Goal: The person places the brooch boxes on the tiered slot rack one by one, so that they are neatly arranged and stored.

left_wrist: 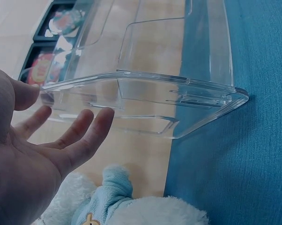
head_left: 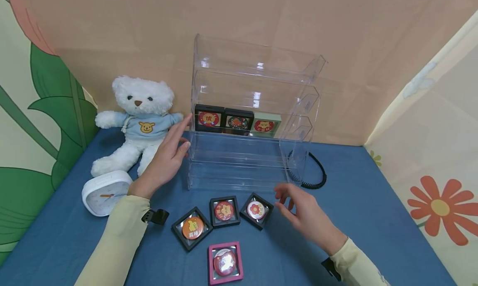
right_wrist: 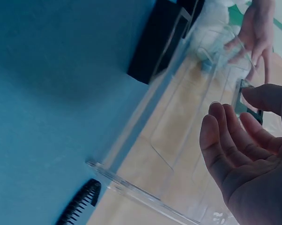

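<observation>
A clear tiered display rack stands at the back of the table. My left hand is at its left side panel, fingers spread and extended; the thumb meets the panel's edge in the left wrist view. One tier holds two black-framed badges and a pale green-framed badge. Over the table, my right hand hovers with loosely bent fingers and nothing in them. Nearest to it lies a black-framed badge with a flower. Left of that are a red badge and an orange badge, both black-framed.
A pink-framed badge lies nearest the front. The white teddy bear sits left of the rack, behind a white clock. A black coiled band lies by the rack's right foot.
</observation>
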The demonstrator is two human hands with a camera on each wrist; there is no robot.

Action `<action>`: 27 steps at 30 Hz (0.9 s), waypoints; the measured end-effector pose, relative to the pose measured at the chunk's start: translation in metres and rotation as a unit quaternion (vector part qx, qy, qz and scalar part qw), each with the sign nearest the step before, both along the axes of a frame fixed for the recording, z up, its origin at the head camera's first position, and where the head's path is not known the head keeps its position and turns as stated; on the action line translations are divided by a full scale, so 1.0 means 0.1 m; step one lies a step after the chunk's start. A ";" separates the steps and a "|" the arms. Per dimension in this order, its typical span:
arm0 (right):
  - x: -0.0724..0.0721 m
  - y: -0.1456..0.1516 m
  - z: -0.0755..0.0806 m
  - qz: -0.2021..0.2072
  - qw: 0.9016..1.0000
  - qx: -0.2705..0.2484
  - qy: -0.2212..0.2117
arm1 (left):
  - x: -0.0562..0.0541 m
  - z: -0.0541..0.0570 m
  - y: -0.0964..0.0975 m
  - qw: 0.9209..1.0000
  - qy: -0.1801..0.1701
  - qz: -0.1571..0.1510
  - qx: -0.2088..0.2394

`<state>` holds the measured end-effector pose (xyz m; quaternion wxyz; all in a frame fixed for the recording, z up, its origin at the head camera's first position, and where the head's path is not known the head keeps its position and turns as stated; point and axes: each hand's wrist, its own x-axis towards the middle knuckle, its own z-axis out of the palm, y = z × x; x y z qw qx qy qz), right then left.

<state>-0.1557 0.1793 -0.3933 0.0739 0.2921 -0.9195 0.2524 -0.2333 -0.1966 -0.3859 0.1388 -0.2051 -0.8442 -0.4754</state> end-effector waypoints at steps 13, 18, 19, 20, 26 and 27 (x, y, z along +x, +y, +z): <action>0.13 0.06 -0.17 -0.021 0.997 0.034 -0.059 | -0.01 -0.02 -0.01 1.000 0.008 0.000 -0.002; 0.18 0.06 -0.23 -0.040 0.995 0.047 -0.077 | -0.01 -0.01 -0.01 1.000 0.008 -0.002 -0.001; 0.18 0.06 -0.24 -0.047 0.994 0.052 -0.083 | -0.01 -0.01 -0.01 1.000 0.008 -0.001 0.000; 0.19 0.05 -0.24 -0.053 0.993 0.057 -0.089 | -0.01 -0.02 -0.01 1.000 0.008 -0.001 0.000; 0.20 0.02 -0.24 -0.087 0.984 0.087 -0.128 | -0.01 -0.02 -0.01 1.000 0.010 -0.001 0.000; 0.20 0.02 -0.24 -0.091 0.983 0.090 -0.133 | -0.01 -0.02 -0.01 1.000 0.010 -0.001 0.000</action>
